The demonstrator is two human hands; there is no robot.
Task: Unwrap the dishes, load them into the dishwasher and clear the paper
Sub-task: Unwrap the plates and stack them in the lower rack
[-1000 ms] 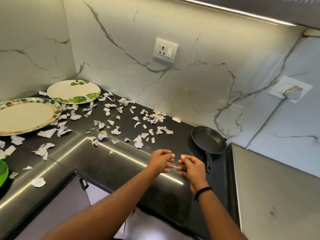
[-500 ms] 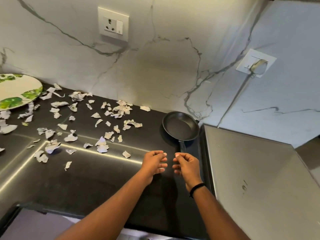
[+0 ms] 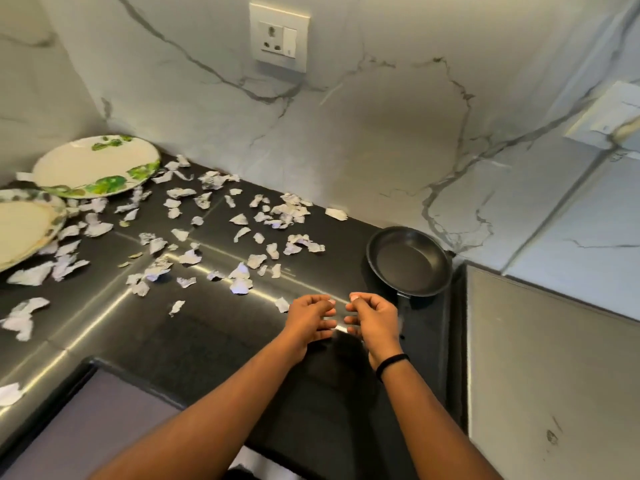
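Torn paper scraps (image 3: 242, 220) lie scattered over the black countertop (image 3: 207, 344). Two unwrapped plates stand at the far left: one with green leaves (image 3: 97, 166) and a cream one (image 3: 24, 233) cut off by the frame edge. A small black frying pan (image 3: 408, 261) rests by the wall on the right. My left hand (image 3: 310, 320) and my right hand (image 3: 372, 320) hover close together above the counter just in front of the pan's handle, fingers loosely curled, nothing visible in either. One scrap (image 3: 282, 304) lies right beside my left hand.
A marble wall with a socket (image 3: 278, 36) backs the counter. A tall steel-faced surface (image 3: 554, 375) rises to the right of the pan. A grey panel (image 3: 86, 427) lies below the counter's front edge. A second wall plate (image 3: 609, 116) sits at the right.
The view swung right, then back to the left, bringing both plates into frame again. My hands stayed close together in front of the pan's handle.
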